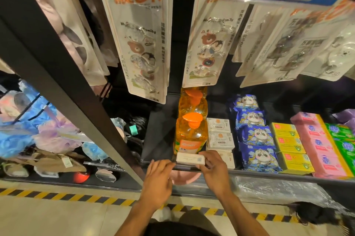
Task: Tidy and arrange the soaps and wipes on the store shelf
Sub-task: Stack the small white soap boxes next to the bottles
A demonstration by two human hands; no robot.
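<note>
White card makes the little soap box that lies flat at the very front of the shelf, right in front of the orange bottle. The right hand grips the soap box at its right end, with the fingers curled over the top. The left hand is just beside the left end. Its fingers are only a little bent and lie at the front edge of the shelf. I cannot tell if they touch the box.

A second orange bottle stands behind the first one. Just to the right of the bottles is a row of white soap boxes (they look much like the one being held). Next come blue wipes packs with a panda face, in a row from front to back. Then come yellow boxes, pink packs and green packs, side by side.

Above the shelf hang hook cards. Fluffy bath puffs fill the next shelf on the left. A pink bowl shows below the shelf edge, between the two hands. Yellow and black tape runs along the floor.
</note>
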